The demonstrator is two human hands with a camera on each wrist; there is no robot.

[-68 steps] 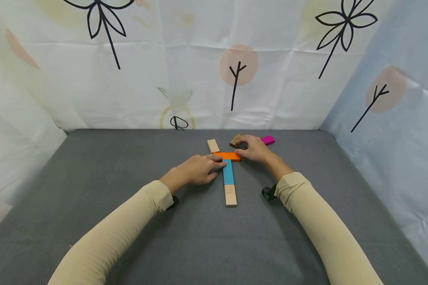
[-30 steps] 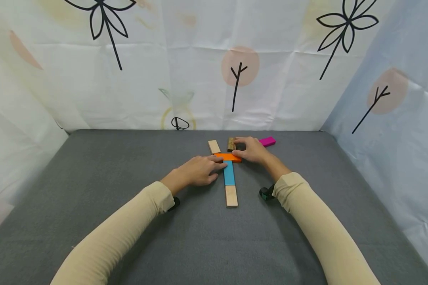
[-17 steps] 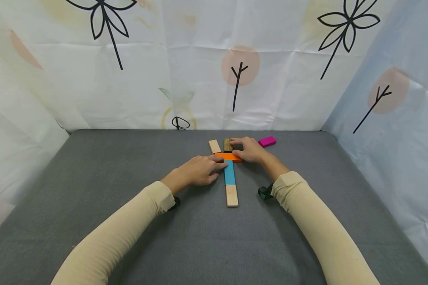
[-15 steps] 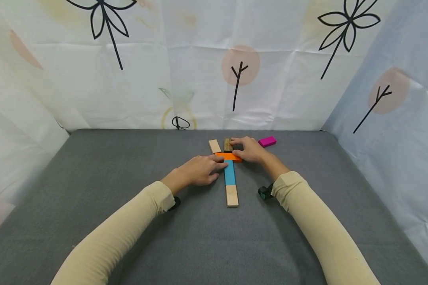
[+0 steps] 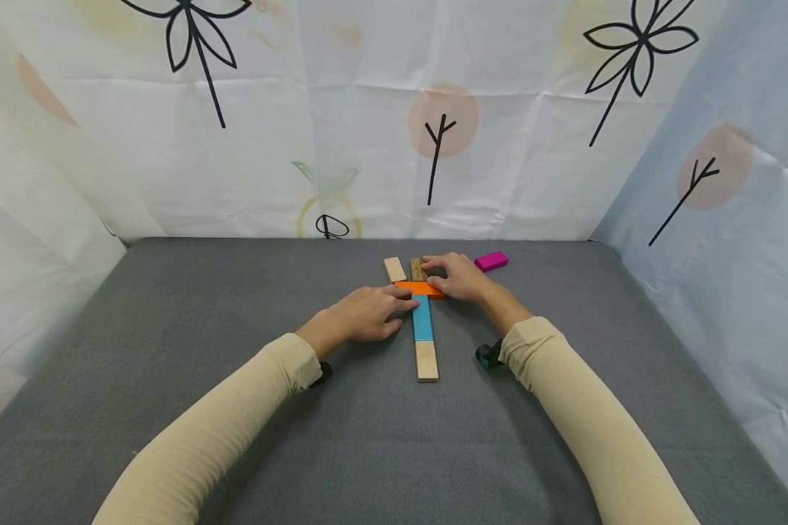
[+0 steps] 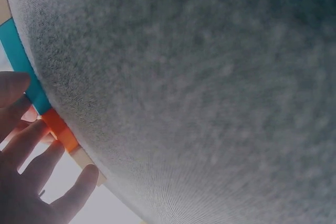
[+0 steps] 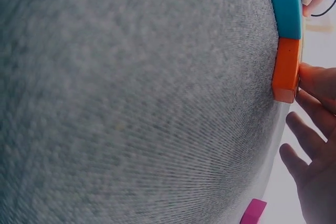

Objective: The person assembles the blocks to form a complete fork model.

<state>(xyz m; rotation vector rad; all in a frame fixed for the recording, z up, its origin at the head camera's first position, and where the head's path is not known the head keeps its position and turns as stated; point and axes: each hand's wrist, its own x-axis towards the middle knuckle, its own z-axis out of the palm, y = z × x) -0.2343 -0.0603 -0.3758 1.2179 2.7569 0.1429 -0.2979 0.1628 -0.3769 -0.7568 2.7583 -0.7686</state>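
Note:
My left hand (image 5: 365,312) lies with extended fingers over the orange block (image 5: 422,289) and the upper end of the blue block (image 5: 422,321). The orange block lies crosswise at the blue block's far end. A plain wooden block (image 5: 426,362) continues from the blue one's near end. Behind the orange block, a brown wooden block (image 5: 417,268) stands close against its far edge. My right hand (image 5: 460,277) touches the brown block's right side with a fingertip. Its thumb (image 7: 313,77) is at the orange block's right end, and its other fingers are spread in the right wrist view.
A second plain wooden block (image 5: 395,270) lies left of the brown one, at the orange block's far left. A magenta block (image 5: 491,260) lies apart, beyond my right hand. Grey cloth covers the table (image 5: 236,292), with a printed white curtain (image 5: 368,146) behind it.
The brown block has shifted left along the orange block's far edge, straightening from its earlier slant. My right hand's fingers moved slightly left with it. My left hand stays in place.

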